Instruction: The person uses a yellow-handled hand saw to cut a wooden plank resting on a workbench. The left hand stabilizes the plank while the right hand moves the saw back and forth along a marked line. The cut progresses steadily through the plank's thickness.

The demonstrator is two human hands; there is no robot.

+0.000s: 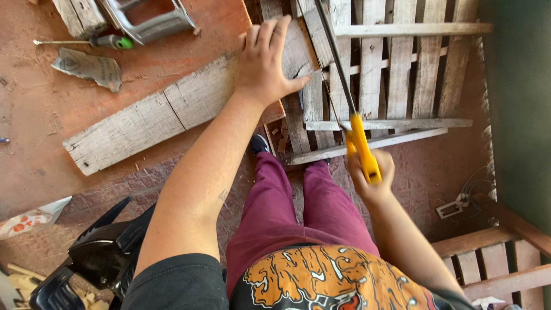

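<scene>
My left hand [265, 62] lies flat, fingers spread, on a weathered grey plank [172, 112] that rests across a reddish workbench [46, 109] and sticks out past its edge. My right hand [370, 175] grips the yellow handle of a hacksaw [359, 140]. The saw's dark frame and blade [333, 54] run up and away, just to the right of my left hand, near the plank's overhanging end.
A wooden pallet [396, 74] lies on the brick floor below the plank. A green-handled screwdriver [106, 41], a torn paper scrap [89, 68] and a metal bracket [152, 20] sit on the bench. A black plastic chair [94, 252] stands at lower left; another pallet [493, 258] at lower right.
</scene>
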